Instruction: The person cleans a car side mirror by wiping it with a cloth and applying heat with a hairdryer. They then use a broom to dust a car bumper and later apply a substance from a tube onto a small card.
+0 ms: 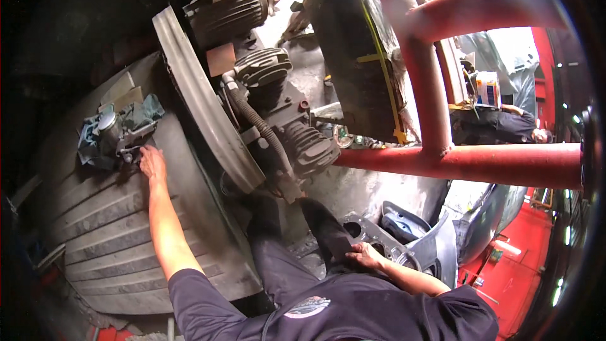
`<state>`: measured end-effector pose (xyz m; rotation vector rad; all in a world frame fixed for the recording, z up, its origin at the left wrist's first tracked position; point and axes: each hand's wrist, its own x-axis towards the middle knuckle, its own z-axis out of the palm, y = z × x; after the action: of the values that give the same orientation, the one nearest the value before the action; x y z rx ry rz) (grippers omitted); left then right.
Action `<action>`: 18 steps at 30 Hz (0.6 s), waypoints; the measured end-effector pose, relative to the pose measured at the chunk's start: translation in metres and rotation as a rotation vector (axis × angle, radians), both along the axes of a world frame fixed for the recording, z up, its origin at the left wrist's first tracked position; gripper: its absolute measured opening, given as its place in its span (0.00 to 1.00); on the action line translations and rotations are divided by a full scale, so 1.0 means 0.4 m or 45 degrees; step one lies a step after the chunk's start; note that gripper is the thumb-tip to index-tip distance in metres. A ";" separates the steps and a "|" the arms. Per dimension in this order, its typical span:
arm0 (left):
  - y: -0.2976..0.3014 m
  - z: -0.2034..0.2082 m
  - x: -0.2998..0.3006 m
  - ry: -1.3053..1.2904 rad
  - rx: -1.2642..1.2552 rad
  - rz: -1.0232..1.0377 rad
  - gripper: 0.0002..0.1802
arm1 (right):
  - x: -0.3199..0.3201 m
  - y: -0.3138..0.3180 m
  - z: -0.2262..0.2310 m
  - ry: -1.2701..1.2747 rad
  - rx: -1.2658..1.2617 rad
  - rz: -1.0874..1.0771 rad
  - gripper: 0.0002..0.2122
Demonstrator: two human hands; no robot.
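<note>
Far left: grey ribbed surface (pixel 113 215), dusty, rounded at its edge. On it, a crumpled blue-grey cloth (pixel 148 108). The metal device (pixel 136 139) lies on the cloth, with a round cup-like part (pixel 108 123) at its left end; contents, if any, hidden from this angle. Left hand (pixel 153 164): arm outstretched, fingers at the near end of the device; firmness of grasp cannot be told.

Next, a broad grey wheel rim (pixel 202 88), then a machine with finned cylinders (pixel 262 68) and a corrugated hose (pixel 252 110). Beyond these, a dark panel (pixel 353 69) with yellow edging.

Right hand (pixel 368 257): beside the thigh, fingers curled; cannot tell whether anything is held. Just beyond it, a grey plate (pixel 377 235) with round openings. Right of that, a grey moulded shell (pixel 445 246); a blue-grey piece (pixel 404 222) appears to sit within its curve.

Farther right: red tubular frame (pixel 480 161); behind it a white, orange and blue box (pixel 488 91), contents not visible, near another person (pixel 483 127) in dark clothing.
</note>
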<state>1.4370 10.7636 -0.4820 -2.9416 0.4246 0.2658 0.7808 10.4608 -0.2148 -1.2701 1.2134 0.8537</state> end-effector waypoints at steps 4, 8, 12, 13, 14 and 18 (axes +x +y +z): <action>0.035 -0.076 0.031 0.012 0.005 -0.162 0.18 | 0.047 0.012 0.008 0.056 0.022 0.155 0.12; 0.129 -0.113 0.047 -0.234 0.038 -0.503 0.05 | 0.086 -0.007 -0.007 -0.014 -0.154 0.323 0.14; 0.001 0.075 0.057 -0.072 0.099 -0.573 0.05 | 0.093 0.013 0.031 0.063 -0.034 0.185 0.13; 0.015 0.080 0.062 -0.046 0.154 -0.605 0.05 | 0.111 0.006 0.035 0.025 -0.036 0.142 0.12; 0.030 0.092 0.054 -0.122 0.223 -0.598 0.05 | 0.152 0.016 0.063 -0.088 -0.109 0.170 0.10; 0.033 0.175 0.001 -0.161 0.159 -0.567 0.06 | 0.148 -0.008 0.069 -0.112 -0.275 0.306 0.10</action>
<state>1.4372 10.7767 -0.4119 -2.6317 0.9795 0.0459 0.8400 10.4575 -0.1871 -1.6372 1.1192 0.8443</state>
